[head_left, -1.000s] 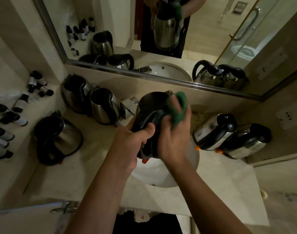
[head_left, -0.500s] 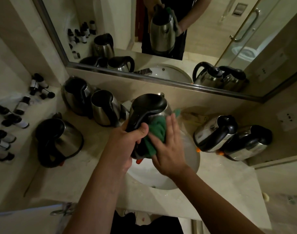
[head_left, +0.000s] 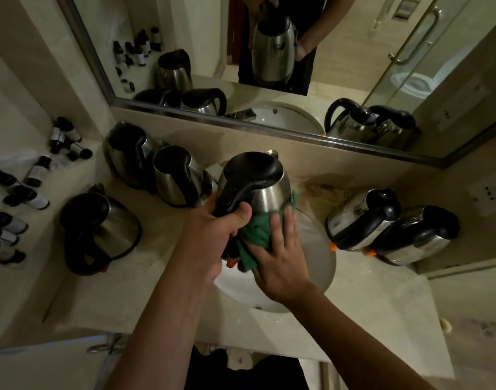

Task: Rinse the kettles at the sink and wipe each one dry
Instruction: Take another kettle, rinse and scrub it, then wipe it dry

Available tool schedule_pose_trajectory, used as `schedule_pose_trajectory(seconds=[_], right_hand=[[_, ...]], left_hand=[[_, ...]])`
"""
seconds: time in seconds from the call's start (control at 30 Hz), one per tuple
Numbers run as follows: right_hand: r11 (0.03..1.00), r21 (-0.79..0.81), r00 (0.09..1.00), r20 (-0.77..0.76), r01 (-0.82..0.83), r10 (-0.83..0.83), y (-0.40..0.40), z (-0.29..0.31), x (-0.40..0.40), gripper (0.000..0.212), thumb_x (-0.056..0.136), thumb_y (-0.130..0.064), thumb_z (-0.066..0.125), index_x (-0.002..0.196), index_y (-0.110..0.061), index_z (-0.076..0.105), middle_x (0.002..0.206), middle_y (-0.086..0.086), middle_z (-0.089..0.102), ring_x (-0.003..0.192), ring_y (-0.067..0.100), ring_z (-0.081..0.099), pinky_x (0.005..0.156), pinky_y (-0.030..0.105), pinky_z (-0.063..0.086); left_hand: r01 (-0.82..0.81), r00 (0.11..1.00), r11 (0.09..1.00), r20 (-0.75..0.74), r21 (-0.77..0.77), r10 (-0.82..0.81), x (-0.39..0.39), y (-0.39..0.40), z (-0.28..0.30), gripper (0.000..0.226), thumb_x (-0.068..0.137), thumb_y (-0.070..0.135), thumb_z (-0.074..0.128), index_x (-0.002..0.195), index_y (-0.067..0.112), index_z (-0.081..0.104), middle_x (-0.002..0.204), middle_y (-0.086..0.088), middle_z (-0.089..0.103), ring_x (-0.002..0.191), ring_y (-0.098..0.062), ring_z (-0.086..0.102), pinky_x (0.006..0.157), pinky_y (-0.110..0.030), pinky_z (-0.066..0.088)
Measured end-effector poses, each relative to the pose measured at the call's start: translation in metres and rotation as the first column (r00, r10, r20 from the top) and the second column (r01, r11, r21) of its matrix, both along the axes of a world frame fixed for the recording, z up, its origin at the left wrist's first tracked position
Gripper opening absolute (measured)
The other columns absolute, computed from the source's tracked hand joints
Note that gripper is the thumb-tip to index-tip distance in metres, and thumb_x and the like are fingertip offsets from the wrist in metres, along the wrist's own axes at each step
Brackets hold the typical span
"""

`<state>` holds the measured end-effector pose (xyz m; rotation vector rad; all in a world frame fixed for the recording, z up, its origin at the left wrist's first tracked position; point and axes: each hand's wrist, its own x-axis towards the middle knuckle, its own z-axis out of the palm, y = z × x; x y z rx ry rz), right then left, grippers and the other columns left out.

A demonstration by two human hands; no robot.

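A steel kettle (head_left: 265,192) with a black lid and handle hangs upright over the white sink (head_left: 320,257). My left hand (head_left: 213,235) is closed around its black handle. My right hand (head_left: 277,257) presses a green cloth (head_left: 255,235) flat against the kettle's lower side, fingers spread over the cloth. The kettle's base is hidden behind the cloth and my hands.
Three kettles stand left of the sink: (head_left: 97,232), (head_left: 128,156), (head_left: 176,175). Two kettles lie on their sides at the right: (head_left: 362,218), (head_left: 421,235). Several small dark bottles (head_left: 24,198) line the left ledge. A mirror (head_left: 269,66) runs along the back wall.
My right hand has slid the green cloth down from the kettle's top to its lower side. The kettle has turned more upright in my left hand.
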<state>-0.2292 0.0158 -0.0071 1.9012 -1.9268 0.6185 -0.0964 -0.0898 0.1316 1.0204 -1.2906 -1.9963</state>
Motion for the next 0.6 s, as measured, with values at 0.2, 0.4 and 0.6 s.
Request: schedule_pose_trajectory(seconds=[0.2,0.4,0.6], right_hand=[[0.978,0.037,0.557,0.817,0.206,-0.149,-0.005,0.014,0.010,0.063,0.104,-0.049,0.037,0.162,-0.032,0.020,0.167,0.016,0.025,0.148,0.029,0.038,0.119,0.041,0.038],[0.964,0.212,-0.111,0.974,0.159,-0.196,-0.058,0.109,-0.054,0.056,0.101,-0.060,0.041,0.118,-0.016,0.071,0.116,0.013,0.074,0.112,0.032,0.069,0.110,0.053,0.046],[0.985,0.162,-0.431,0.886,-0.061,-0.172,-0.058,0.104,-0.085,0.033,0.102,-0.020,0.049,0.084,-0.013,0.076,0.079,0.004,0.073,0.074,0.017,0.071,0.077,0.033,0.056]], left_hand=[[0.028,1.000,0.999,0.000,-0.030,-0.028,0.005,-0.005,-0.003,0.029,0.088,0.017,0.069,0.060,0.025,0.069,0.047,0.008,0.042,0.051,-0.009,0.047,0.054,-0.025,0.046],[0.129,0.992,0.985,0.015,-0.112,-0.129,0.012,-0.004,0.001,0.021,0.080,0.024,0.075,0.060,0.026,0.069,0.049,0.008,0.042,0.050,-0.008,0.045,0.053,-0.022,0.044],[0.243,0.969,0.962,-0.018,-0.122,-0.247,0.018,0.003,0.014,0.032,0.079,0.028,0.062,0.048,0.032,0.067,0.046,0.015,0.051,0.051,-0.002,0.055,0.068,-0.031,0.039]])
